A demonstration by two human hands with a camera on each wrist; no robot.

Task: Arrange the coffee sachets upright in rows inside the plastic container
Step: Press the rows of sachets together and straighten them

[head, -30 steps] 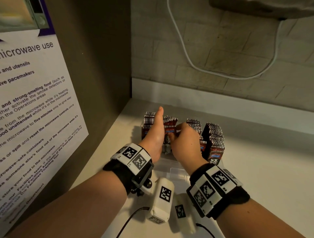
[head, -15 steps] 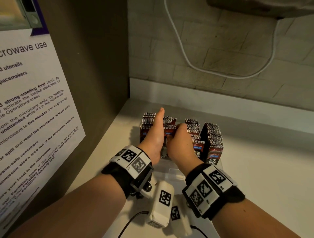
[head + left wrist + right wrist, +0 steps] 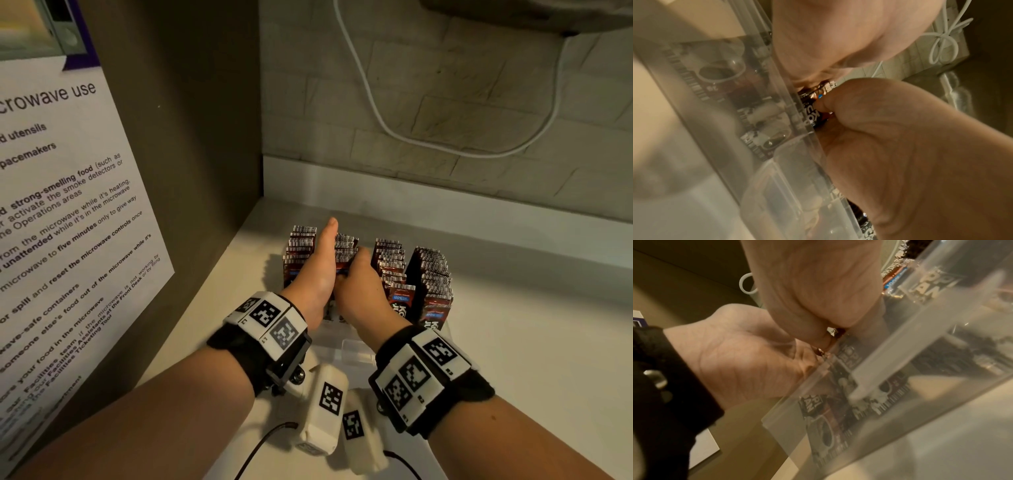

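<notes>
left hand (image 3: pixel 318 270) flat, fingers straight, pressed between sachet rows | right hand (image 3: pixel 359 291) grip curled, seemingly pinching one coffee sachet (image 3: pixel 813 104) | coffee sachets (image 3: pixel 430 274) upright in rows in plastic container (image 3: pixel 875 369) on surface | print "100%", partial "KOPI"; poster (image 3: pixel 68 205) "microwave use"

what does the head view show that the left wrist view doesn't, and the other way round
Only the head view shows the whole layout: four upright rows of coffee sachets, the microwave notice on the side panel, both wristbands, and the left hand held flat between the two leftmost rows.

Only the left wrist view shows the clear wall of the plastic container up close, with sachet prints visible through it, and a tied white cable.

Both show the right hand with fingers curled on a sachet, close against the left hand.
</notes>
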